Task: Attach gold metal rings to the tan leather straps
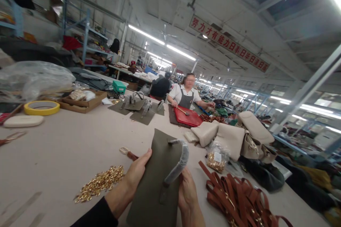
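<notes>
Between both hands is an olive-green bag panel (149, 181) with a curved handle (182, 159) wrapped in clear plastic. My left hand (137, 172) grips its left edge, thumb on top. My right hand (188, 191) is closed around the right edge, its fingers partly hidden behind the panel and handle. Just past my left hand lies a brown strap end with a gold clasp (124, 151). A heap of gold metal rings or hooks (102, 182) sits left of my left forearm. To the right of my right hand lies a pile of brown leather straps (239, 198).
Similar green panels with handles (142, 115) lie farther back. Yellow tape (42, 107) and a cardboard box (82, 101) stand at left. Beige bags (230, 138) and a bag of gold hardware (216, 161) are at right. Across the table, a person (183, 95) works beside a red panel (188, 117).
</notes>
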A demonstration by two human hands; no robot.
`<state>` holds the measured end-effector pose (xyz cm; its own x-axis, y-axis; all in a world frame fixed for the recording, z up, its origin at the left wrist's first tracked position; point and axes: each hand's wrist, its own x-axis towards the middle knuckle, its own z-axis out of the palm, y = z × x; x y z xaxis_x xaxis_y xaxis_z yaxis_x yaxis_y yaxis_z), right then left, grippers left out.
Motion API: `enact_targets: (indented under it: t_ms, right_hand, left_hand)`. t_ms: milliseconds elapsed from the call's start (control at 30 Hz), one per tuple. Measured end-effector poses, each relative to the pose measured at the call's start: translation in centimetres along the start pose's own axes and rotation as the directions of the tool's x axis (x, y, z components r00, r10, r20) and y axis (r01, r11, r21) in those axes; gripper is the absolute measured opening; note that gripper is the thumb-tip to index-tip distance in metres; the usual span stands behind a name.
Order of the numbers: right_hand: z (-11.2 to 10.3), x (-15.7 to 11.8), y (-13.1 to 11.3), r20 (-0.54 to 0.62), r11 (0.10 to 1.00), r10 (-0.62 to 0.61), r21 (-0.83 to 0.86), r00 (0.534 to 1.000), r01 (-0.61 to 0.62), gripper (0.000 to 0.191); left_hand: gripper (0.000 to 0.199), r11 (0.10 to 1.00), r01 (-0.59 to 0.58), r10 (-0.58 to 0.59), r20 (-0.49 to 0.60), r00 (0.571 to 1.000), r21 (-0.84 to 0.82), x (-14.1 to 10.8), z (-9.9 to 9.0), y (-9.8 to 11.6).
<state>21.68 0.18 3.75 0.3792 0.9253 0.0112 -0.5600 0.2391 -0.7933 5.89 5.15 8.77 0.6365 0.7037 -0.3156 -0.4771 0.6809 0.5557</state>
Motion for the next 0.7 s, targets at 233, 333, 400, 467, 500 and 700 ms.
enact_targets:
  t_ms: [233, 333, 400, 467, 500, 700]
  right_hand:
    - [0.7, -0.4, -0.4, 0.041, 0.998, 0.011, -0.061, 0.999, -0.008, 0.026]
    - [0.9, -0.4, -0.5, 0.041, 0.998, 0.007, -0.064, 0.999, -0.004, 0.027]
    - [0.7, -0.4, -0.4, 0.02, 0.998, -0.013, -0.066, 1.0, 0.014, 0.028]
    - [0.5, -0.2, -0.1, -0.002, 0.997, -0.036, -0.074, 0.999, 0.035, 0.029]
    - [0.3, -0.1, -0.1, -0.007, 0.996, -0.042, -0.079, 0.999, 0.042, 0.029]
    - [-0.1, 0.1, 0.2, 0.004, 0.994, -0.033, -0.101, 0.999, 0.033, 0.029]
  left_hand:
    - [0.049, 0.999, -0.035, 0.036, -0.026, 0.999, 0.033, 0.1, -0.4, -0.2]
    - [0.051, 0.995, -0.1, 0.1, -0.013, 0.995, 0.017, 0.5, -0.7, -0.3]
    - [0.053, 0.991, -0.128, 0.128, -0.015, 0.992, 0.04, 0.6, -0.9, -0.3]
    - [0.056, 0.988, -0.136, 0.14, -0.046, 0.989, 0.078, 0.7, -1.1, -0.3]
    - [0.057, 0.987, -0.135, 0.141, -0.065, 0.988, 0.092, 0.7, -1.2, -0.2]
    - [0.059, 0.989, -0.126, 0.129, -0.043, 0.991, 0.079, 1.1, -1.6, -0.2]
